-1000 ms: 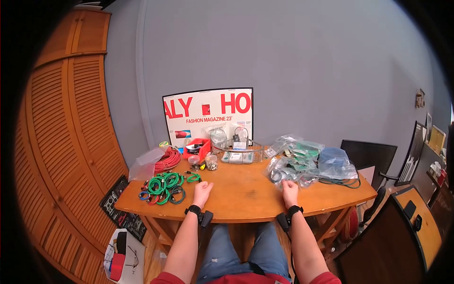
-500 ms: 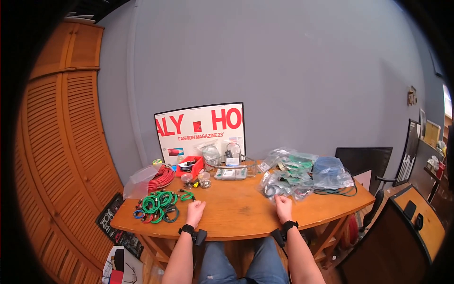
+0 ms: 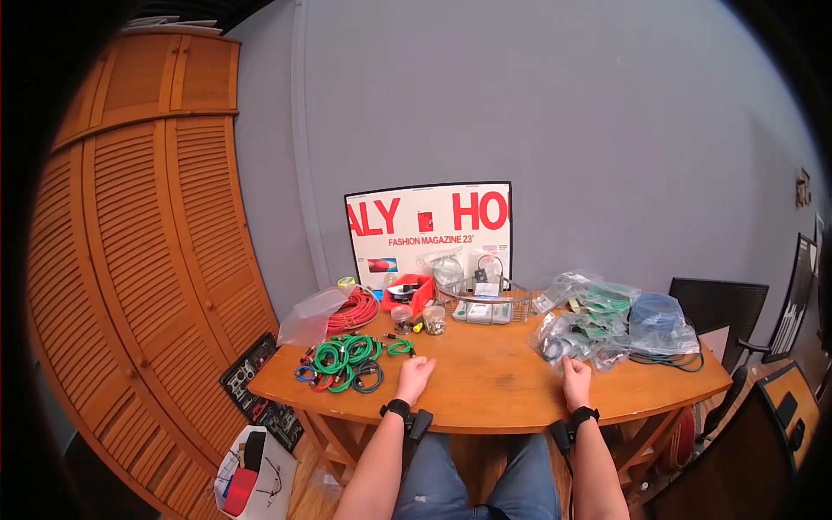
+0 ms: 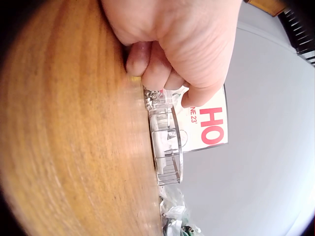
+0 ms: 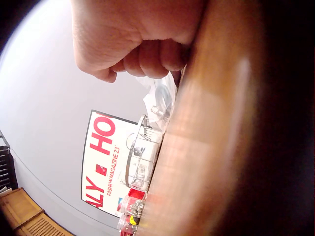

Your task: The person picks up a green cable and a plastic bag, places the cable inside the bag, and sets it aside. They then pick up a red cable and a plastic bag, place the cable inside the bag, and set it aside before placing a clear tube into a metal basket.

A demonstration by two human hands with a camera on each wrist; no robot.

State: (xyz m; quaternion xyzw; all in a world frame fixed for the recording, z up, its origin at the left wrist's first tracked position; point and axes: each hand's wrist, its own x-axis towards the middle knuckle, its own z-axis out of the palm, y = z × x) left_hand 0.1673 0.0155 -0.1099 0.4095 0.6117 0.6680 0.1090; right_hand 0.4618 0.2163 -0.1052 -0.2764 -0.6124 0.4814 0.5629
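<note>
My left hand (image 3: 417,378) rests on the wooden table (image 3: 485,373) with its fingers curled in and nothing held. Just to its left lies a pile of coiled green cables (image 3: 345,355), with a few blue and red ones among them. My right hand (image 3: 576,382) rests on the table too, its fingers (image 5: 150,59) folded into a fist around nothing. Close beyond it are clear plastic bags (image 3: 579,334) with cables and small parts. In the left wrist view, the fingers (image 4: 156,71) bend toward the tabletop.
Behind stand a wire basket (image 3: 485,308) with packaged items, a red bin (image 3: 419,293) and small clear jars (image 3: 434,322) of metal parts. A coil of red cable (image 3: 354,310) lies back left. A poster (image 3: 429,217) leans on the wall; a blue roll (image 3: 656,310) sits at right.
The head view has tilted and turned, so the table sits lower, then further right, in the picture. Both hands stay in place on the table.
</note>
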